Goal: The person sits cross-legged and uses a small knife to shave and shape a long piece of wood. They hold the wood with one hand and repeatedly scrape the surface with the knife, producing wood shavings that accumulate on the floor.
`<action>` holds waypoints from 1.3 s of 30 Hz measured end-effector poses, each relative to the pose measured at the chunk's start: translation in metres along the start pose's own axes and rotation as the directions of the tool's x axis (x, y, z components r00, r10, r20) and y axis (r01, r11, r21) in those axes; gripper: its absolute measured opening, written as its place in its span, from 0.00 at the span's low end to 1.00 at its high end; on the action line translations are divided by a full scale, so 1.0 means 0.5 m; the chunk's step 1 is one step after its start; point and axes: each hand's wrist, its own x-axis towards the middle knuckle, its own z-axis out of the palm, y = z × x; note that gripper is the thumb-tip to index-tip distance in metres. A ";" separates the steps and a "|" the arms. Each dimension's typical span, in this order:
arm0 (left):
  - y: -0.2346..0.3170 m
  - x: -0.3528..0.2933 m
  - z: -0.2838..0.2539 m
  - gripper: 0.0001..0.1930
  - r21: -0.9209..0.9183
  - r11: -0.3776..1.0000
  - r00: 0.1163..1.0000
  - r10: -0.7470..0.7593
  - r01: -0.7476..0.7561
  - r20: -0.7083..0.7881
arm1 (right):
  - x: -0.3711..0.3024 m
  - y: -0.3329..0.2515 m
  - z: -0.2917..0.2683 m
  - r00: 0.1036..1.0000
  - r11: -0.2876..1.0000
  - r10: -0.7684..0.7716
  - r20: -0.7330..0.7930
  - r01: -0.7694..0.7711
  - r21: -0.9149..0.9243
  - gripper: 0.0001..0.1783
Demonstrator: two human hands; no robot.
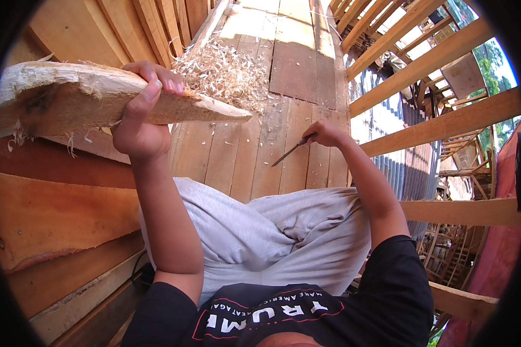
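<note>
left hand [142, 118]: grips rough wood piece [92, 99] | right hand [327, 134]: holds knife [287, 154]

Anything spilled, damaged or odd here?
Yes: loose wood shavings lie heaped on the plank floor, messy rather than collected. The wooden piece in the left hand looks rough, with a dark patch and frayed fibres hanging below.

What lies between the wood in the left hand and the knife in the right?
In the head view, floorboards with a few pale chips show between the wood in the left hand and the knife in the right hand.
</note>
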 end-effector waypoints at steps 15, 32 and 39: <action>0.019 0.001 -0.005 0.10 -0.005 1.000 0.998 0.017 -0.018 -0.059 | 0.021 -0.026 0.057 0.939 0.998 0.045 -0.340 -0.029 0.052 0.10; 0.043 -0.001 -0.031 0.11 0.068 0.998 1.000 -0.016 0.016 0.004 | 0.036 0.025 0.030 0.821 0.910 0.362 -0.442 -0.207 0.360 0.14; 0.042 -0.002 -0.030 0.12 0.096 0.995 0.999 -0.036 0.038 -0.018 | 0.002 0.020 0.039 0.969 0.972 0.173 -0.178 -0.139 0.191 0.18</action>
